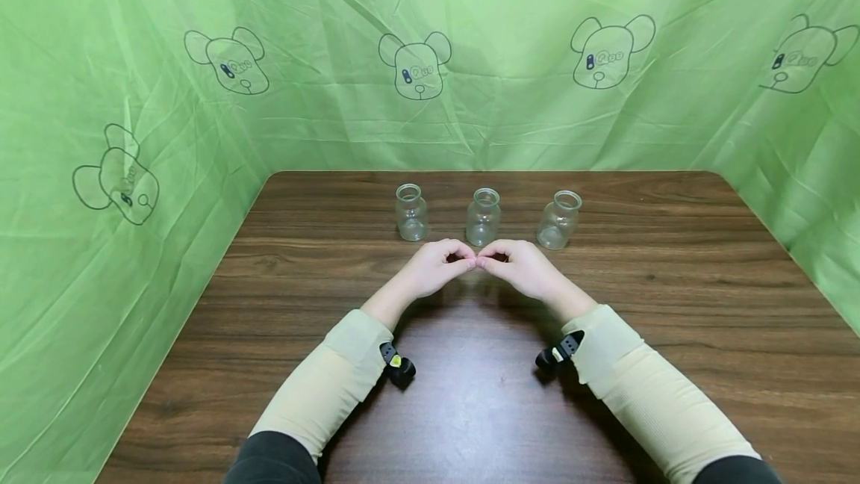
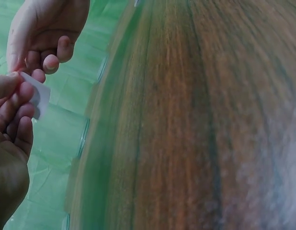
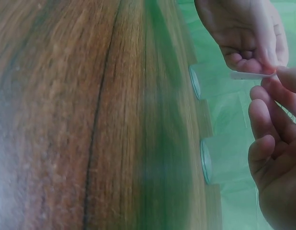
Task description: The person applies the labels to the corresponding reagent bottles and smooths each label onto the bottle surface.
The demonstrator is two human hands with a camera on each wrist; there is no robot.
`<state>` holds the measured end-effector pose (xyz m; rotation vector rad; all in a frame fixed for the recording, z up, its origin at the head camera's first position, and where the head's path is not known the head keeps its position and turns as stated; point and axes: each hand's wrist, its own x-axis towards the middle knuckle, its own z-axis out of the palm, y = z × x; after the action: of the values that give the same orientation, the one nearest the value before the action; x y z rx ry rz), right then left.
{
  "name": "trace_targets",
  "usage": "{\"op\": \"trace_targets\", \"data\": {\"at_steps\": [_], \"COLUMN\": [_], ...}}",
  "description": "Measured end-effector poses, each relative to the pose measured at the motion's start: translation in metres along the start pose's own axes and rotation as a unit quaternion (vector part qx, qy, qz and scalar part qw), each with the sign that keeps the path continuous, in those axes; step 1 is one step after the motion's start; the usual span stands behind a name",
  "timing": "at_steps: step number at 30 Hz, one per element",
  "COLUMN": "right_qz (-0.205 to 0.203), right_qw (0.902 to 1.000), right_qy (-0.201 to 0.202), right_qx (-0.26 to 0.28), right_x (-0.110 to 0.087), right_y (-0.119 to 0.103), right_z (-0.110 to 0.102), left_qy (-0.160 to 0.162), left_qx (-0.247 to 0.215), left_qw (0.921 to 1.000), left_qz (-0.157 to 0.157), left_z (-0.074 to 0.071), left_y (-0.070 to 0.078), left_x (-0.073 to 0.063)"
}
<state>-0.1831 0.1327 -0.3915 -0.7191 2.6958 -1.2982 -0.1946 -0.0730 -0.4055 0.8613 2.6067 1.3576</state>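
Note:
In the head view my left hand (image 1: 433, 269) and right hand (image 1: 522, 267) meet fingertip to fingertip, low over the middle of the table. Between them is a small, flat white piece (image 2: 41, 99), like paper or a sticker, hidden in the head view. My left thumb and fingers pinch it. The right thumb and index finger pinch at its edge, seen as a thin white strip (image 3: 248, 75) in the right wrist view; the other right fingers are loosely curled. Just beyond the hands stands the middle clear glass jar (image 1: 483, 221).
A left glass jar (image 1: 411, 216) and a right glass jar (image 1: 558, 222) stand upright in a row with the middle one, all without lids. The brown wooden table (image 1: 672, 275) is bordered by green cloth (image 1: 497, 125) at its back and sides.

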Motion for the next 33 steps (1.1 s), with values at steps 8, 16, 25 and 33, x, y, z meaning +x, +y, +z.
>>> {"op": "trace_targets", "data": {"at_steps": [8,16,25,33], "right_qz": [-0.002,-0.003,0.011,0.019], "right_qw": [1.0000,0.9999,0.9997,0.9994], "right_qy": [0.002,0.010,0.020,0.029], "right_qx": [0.000,-0.008,0.003,0.001], "right_x": [0.001,0.000,-0.004,-0.007], "right_y": [-0.001,0.005,0.008,0.014], "right_z": [0.002,0.001,-0.004,-0.007], "left_qy": [0.022,0.032,0.044,0.058], "left_qx": [0.000,0.006,0.002,-0.003], "left_qw": [0.9997,0.9993,0.9986,0.9979], "left_qz": [-0.010,-0.021,-0.030,-0.028], "left_z": [0.003,0.002,-0.005,-0.007], "left_y": [0.002,-0.001,-0.003,-0.010], "left_x": [0.000,-0.003,-0.010,-0.014]}}
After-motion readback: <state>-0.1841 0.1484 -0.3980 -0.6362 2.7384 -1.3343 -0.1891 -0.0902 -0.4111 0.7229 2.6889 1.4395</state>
